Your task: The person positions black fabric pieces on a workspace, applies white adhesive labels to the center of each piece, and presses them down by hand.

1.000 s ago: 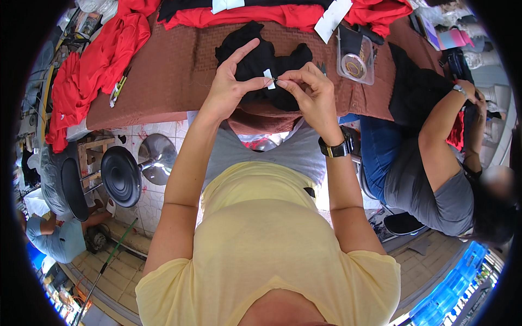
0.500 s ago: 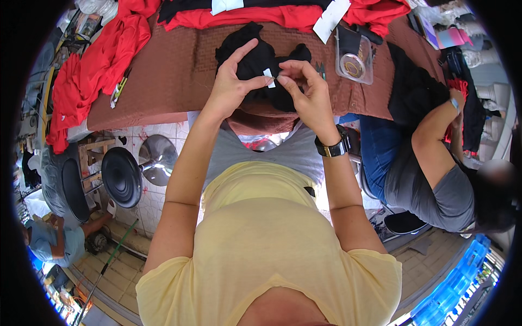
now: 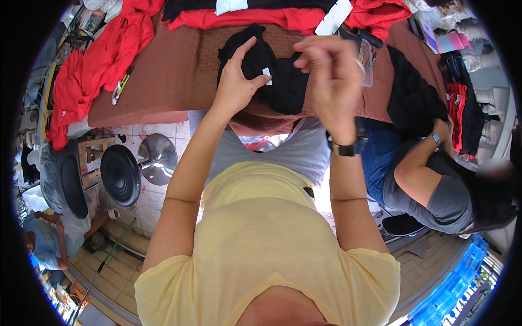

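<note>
A black garment lies bunched on the brown-covered table before me, with a small white label on it. My left hand holds the garment at its left side, thumb by the label and index finger stretched upward. Its other fingers are hidden. Raised to the right of the label, my right hand is blurred by motion. Its fingertips are drawn together, and whatever they pinch is too small or smeared to name. Behind that hand, a clear plastic box is partly covered.
Red garments hang over the table's left side, near a yellow-green cutter. Along the far edge lie folded red and black cloth and a white paper piece. At right, a seated person handles black cloth. Black stools stand left.
My right hand has moved from the label up and to the right, now overlapping the plastic box. My left hand stays almost in place. The neighbouring person's arm has shifted lower.
</note>
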{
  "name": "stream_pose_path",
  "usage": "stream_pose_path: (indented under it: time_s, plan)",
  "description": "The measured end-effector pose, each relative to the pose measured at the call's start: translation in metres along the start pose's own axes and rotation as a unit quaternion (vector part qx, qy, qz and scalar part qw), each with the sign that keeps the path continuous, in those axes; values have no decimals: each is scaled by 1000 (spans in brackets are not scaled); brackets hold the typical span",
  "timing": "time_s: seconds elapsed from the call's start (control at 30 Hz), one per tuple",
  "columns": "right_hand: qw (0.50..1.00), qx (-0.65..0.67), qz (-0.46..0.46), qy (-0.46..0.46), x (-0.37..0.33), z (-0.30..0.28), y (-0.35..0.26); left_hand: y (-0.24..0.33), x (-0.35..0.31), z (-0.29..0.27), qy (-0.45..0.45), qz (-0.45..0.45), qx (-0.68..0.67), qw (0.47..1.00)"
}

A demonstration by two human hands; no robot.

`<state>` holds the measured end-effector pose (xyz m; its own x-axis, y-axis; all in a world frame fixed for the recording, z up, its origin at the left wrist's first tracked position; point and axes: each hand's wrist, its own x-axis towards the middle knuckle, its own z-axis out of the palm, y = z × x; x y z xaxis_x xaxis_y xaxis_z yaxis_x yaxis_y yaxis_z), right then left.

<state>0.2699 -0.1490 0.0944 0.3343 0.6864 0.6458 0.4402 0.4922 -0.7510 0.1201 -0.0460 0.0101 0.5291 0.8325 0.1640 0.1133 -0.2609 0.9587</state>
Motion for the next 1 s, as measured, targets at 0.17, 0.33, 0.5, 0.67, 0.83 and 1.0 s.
stream_pose_path:
  time_s: [0.17, 0.33, 0.5, 0.67, 0.83, 1.0]
  plan:
    - [972, 91, -218, 6, 40, -53, -77, -11, 0, 2, 7, 6, 27, 1000]
    - [846, 460, -170, -209, 51, -98, -121, -17, -1, 3, 41, 8, 121, 992]
    - [900, 352, -259, 1, 19, -66, -125, -26, 2, 5, 34, 15, 77, 996]
    - [997, 22, 45, -65, 5, -33, -86, -10, -2, -8, -26, -41, -142, 989]
    - [983, -65, 143, -92, -39, -11, 12, 17, -5, -11, -64, -53, -179, 980]
    - [983, -142, 77, -82, -50, -4, 23, 11, -4, -12, -64, -50, -197, 977]
